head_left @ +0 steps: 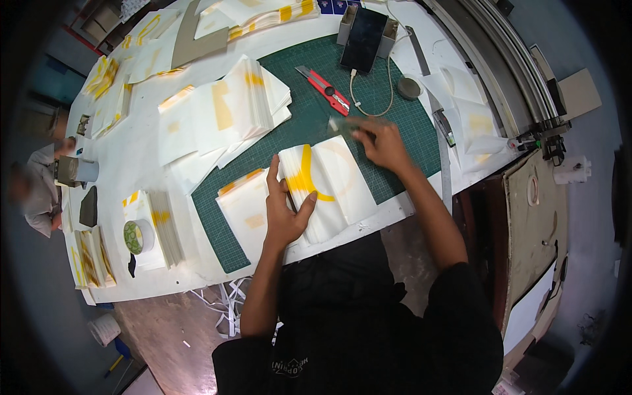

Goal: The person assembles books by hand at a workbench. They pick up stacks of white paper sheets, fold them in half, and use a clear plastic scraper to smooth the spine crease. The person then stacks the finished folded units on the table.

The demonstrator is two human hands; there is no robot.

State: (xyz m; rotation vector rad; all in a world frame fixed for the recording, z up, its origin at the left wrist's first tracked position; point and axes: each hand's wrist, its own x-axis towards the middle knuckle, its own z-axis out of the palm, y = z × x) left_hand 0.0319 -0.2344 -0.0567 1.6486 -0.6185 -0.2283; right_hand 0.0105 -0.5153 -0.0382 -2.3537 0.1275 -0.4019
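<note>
A booklet of white pages (322, 227) with a bold yellow curve printed on it lies spread near the table's front edge. My left hand (285, 214) grips its left page block, with the thumb across the printed side and the fingers along the outer edge. Past the booklet's top right corner is my right hand (382, 145), its fingertips smeared by motion. A small pale scrap (333, 124) shows blurred by those fingertips; whether they hold it is unclear. Left of the booklet, more white printed sheets (247, 220) lie partly under my left hand.
Beneath is a green cutting mat (309, 62) with a red utility knife (324, 91). A phone (364, 39) on a stand, its cable, and a round grey weight (409, 88) sit behind. Paper stacks (227, 108) and a tape roll (137, 237) are leftward. Another person (43, 187) is at far left.
</note>
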